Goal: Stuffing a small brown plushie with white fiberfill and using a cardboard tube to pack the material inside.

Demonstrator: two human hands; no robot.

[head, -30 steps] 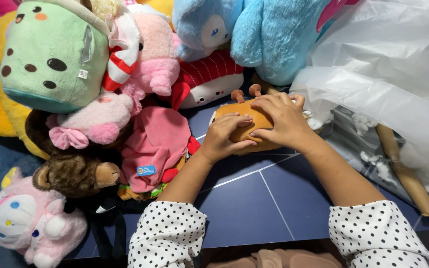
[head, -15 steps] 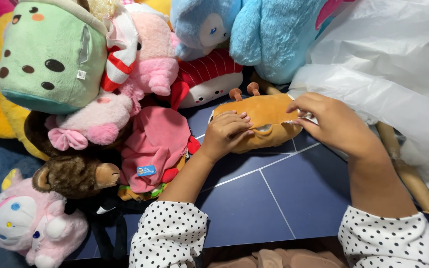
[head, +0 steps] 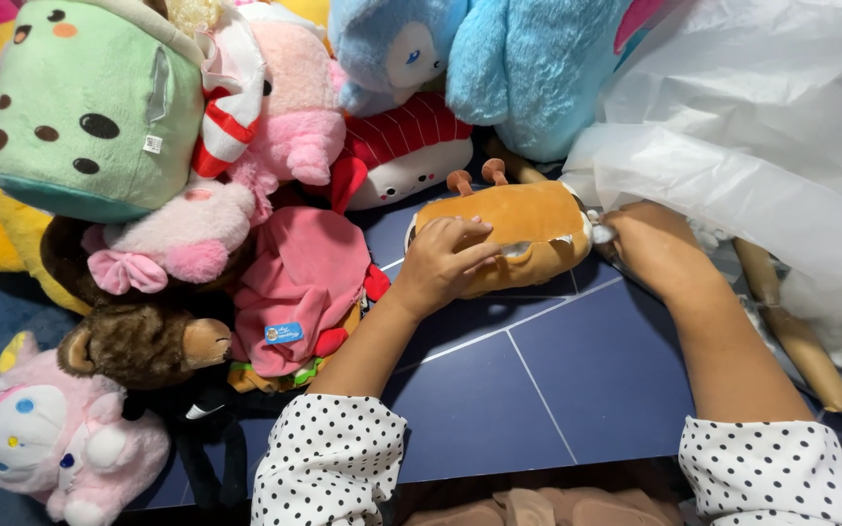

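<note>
From the head view, your left hand point(head: 440, 263) is pressing flat, fingers spread, on the orange plush toy point(head: 518, 239) lying on the blue mat point(head: 538, 390). Your right hand point(head: 650, 244) is sliding off it toward the white plastic sheet point(head: 733, 146), curled at the toy's torn end; I cannot tell what it is gripping.

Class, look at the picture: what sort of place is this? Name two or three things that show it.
Probably a playroom or a spot for sorting or packing soft toys: a heap of plush toys crowds a blue tiled surface, with clear plastic sheeting at one side.
</note>
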